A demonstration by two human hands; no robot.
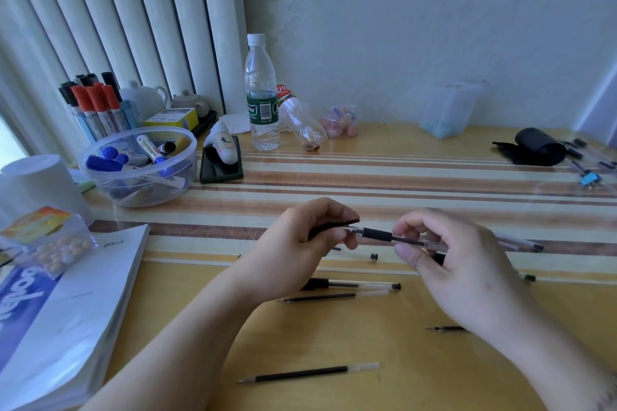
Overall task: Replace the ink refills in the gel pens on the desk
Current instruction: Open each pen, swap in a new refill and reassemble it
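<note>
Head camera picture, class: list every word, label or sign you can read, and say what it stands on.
"Office": on the white book at the left.
A single black Chinese character, seemingly "文": on the white figurine.
Water bottle label: green, with a barcode; lettering too blurred to read.
Red label behind it: unreadable.
Marker barrels' print: too small.

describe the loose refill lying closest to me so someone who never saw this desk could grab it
Start at the wooden desk, at its near edge below the two hands. The refill lies alone on bare wood there, between the forearms, tip pointing left. Unlike the other refill farther back, beside a pen, it has nothing next to it.
</note>
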